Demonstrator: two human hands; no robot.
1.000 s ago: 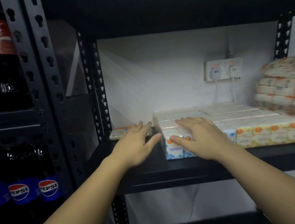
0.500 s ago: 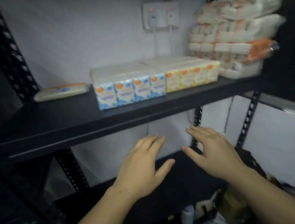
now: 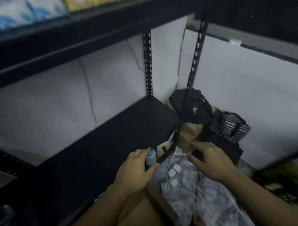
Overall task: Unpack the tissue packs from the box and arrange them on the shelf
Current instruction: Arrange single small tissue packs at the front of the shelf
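Below the shelf (image 3: 84, 21), both hands (image 3: 135, 171) open, tissue packs' (image 3: 21, 12) axis unclear

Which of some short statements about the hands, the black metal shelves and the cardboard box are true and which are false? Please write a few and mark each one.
1. Both hands are low, over the open brown cardboard box. True.
2. The left hand is holding a tissue pack. False: it holds no pack; its fingers are spread and only slightly curled.
3. The blue and yellow tissue packs stand on the upper black metal shelf. True.
4. The lower black shelf is full of tissue packs. False: no packs are seen on it.
5. The right hand rests on the upper shelf. False: it is far below, above the plastic-wrapped bundle in the box.
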